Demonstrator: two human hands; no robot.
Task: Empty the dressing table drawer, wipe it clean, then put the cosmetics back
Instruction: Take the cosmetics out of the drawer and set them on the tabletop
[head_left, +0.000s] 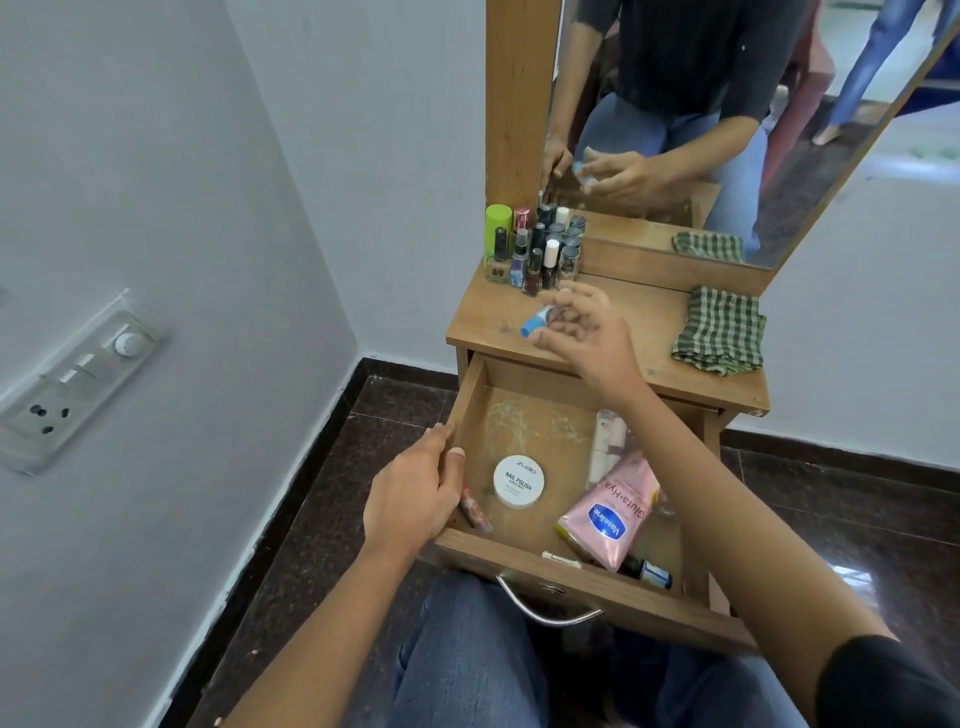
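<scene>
Wood-laminate drawer (530, 410) stands open below the desk (639, 322) top.

Hands:
- Left hand (415, 493) grips the drawer's left wall, fingers curled over the edge.
- Right hand (587, 332) is over the desk top, fingertips pinching a small blue-capped bottle (535, 322), which lies tilted, cap toward the left. Whether its base touches the desk I cannot tell.

Emptying looks part done. A cluster of bottles (535, 249) stands at the back left of the desk, near the held bottle. A folded checked cloth (719, 332) lies at the right, well apart.

In the drawer:
- white round tub (518, 480), centre
- pink tube (610, 514), lying flat at the right
- clear pack (608, 441), partly under the right forearm
- small dark bottle (647, 571), front right corner
- thin white stick (561, 559), against the front wall
- reddish stick (475, 512), just beside the left hand

Handling, judged:
- Blue-capped bottle: light, rigid, probably glass, so breakable and easy to topple. Take it by the body, not the cap, and set it upright clear of the cluster.
- Tube: soft, will sag. Take it mid-body.
- Tub: smooth lid. Grip across the rim.
</scene>
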